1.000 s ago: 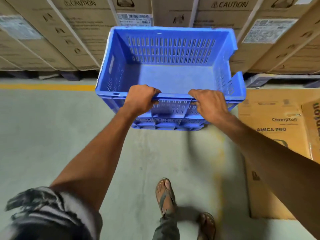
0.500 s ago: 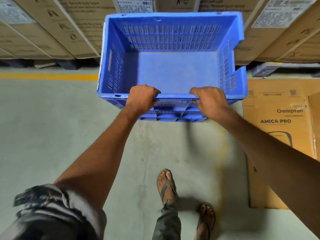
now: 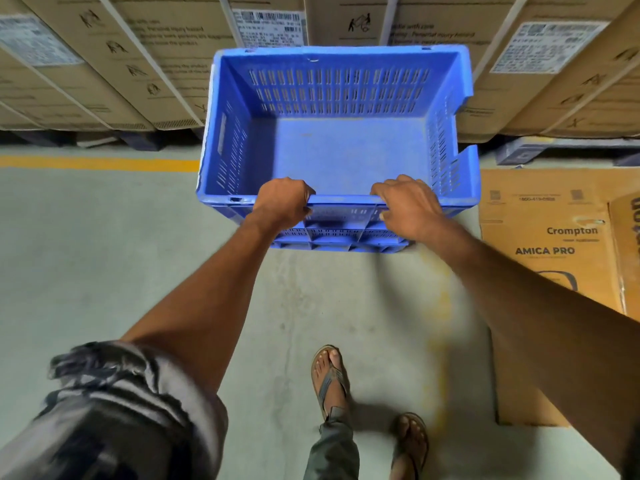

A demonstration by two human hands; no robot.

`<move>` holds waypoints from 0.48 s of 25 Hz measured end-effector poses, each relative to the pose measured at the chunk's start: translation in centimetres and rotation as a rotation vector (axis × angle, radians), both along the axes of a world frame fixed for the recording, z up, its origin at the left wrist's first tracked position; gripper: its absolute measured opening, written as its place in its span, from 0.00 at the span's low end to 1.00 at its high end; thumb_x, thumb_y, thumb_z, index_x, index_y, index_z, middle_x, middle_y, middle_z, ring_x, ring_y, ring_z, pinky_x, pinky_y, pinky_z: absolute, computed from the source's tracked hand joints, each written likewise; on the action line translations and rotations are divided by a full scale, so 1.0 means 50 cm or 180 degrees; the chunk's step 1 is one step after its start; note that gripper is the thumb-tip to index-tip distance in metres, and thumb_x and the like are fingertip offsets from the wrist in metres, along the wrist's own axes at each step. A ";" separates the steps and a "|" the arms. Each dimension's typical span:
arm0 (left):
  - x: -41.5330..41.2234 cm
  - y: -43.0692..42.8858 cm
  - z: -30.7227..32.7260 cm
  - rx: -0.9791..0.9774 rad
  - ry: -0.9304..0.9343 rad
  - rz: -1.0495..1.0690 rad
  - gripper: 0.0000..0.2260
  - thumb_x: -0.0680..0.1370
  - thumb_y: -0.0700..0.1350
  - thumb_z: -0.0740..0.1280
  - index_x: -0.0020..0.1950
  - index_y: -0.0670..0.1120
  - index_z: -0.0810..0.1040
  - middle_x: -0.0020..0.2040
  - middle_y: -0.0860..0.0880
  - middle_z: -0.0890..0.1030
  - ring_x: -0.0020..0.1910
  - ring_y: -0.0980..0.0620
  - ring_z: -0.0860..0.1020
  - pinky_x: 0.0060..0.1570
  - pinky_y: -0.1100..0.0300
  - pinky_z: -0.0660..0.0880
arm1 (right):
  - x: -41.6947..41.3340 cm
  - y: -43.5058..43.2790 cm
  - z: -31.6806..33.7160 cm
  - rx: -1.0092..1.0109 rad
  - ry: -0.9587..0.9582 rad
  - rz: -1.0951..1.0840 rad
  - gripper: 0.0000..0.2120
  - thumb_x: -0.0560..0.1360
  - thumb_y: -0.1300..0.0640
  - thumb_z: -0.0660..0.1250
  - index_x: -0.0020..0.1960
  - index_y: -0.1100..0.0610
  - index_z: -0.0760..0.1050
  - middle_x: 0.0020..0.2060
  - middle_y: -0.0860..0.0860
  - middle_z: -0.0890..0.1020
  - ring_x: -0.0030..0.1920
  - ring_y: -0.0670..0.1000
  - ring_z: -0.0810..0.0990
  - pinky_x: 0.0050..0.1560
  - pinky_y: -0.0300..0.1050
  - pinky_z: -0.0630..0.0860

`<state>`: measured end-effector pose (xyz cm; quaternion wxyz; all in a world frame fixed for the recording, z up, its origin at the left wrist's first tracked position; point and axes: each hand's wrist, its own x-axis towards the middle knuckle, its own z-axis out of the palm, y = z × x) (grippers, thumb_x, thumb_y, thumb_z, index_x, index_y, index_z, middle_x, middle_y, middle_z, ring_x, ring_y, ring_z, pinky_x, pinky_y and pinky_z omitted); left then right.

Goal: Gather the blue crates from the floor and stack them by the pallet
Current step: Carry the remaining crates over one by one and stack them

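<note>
An empty blue crate (image 3: pixel 337 147) with slotted walls hangs in the air in front of me, above the concrete floor. My left hand (image 3: pixel 282 202) is closed over the near rim on its left part. My right hand (image 3: pixel 408 206) grips the same rim further right. A second blue crate's rim (image 3: pixel 332 242) appears to sit nested right under the held one. The pallet (image 3: pixel 554 150) shows as dark blue and grey slats under the cardboard boxes at the back.
Tall strapped cardboard cartons (image 3: pixel 121 64) line the back on pallets. A flattened Crompton carton (image 3: pixel 554 258) lies on the floor to the right. A yellow floor line (image 3: pixel 100 163) runs at the left. My sandalled feet (image 3: pixel 329 379) stand on bare grey concrete.
The crate has stayed in both hands. The view has tipped back down a little, so the crate sits lower in frame than half a second ago. The cartons are nearer than a second ago.
</note>
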<state>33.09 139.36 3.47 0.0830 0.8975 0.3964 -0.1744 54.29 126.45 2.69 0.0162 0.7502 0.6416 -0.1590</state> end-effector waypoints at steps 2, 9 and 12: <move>-0.005 0.012 0.007 -0.0005 0.0042 -0.0079 0.12 0.76 0.51 0.72 0.58 0.53 0.81 0.51 0.46 0.84 0.53 0.41 0.80 0.46 0.53 0.71 | 0.055 0.001 0.028 -0.0387 0.0450 -0.0134 0.20 0.70 0.55 0.73 0.61 0.49 0.77 0.52 0.51 0.82 0.56 0.57 0.78 0.51 0.48 0.73; 0.046 -0.052 -0.027 0.0354 -0.0653 -0.0406 0.14 0.77 0.44 0.68 0.62 0.51 0.74 0.55 0.49 0.83 0.55 0.41 0.79 0.55 0.48 0.69 | 0.160 -0.135 -0.010 0.0516 -0.0440 0.0038 0.20 0.68 0.66 0.72 0.59 0.58 0.76 0.56 0.55 0.81 0.67 0.58 0.69 0.62 0.52 0.62; 0.046 -0.059 -0.027 0.0361 -0.0549 -0.0211 0.15 0.75 0.38 0.65 0.60 0.50 0.74 0.54 0.48 0.82 0.53 0.39 0.79 0.53 0.47 0.69 | 0.155 -0.126 -0.022 0.0551 -0.0537 0.0100 0.20 0.68 0.68 0.71 0.58 0.57 0.73 0.53 0.55 0.81 0.62 0.59 0.71 0.59 0.51 0.61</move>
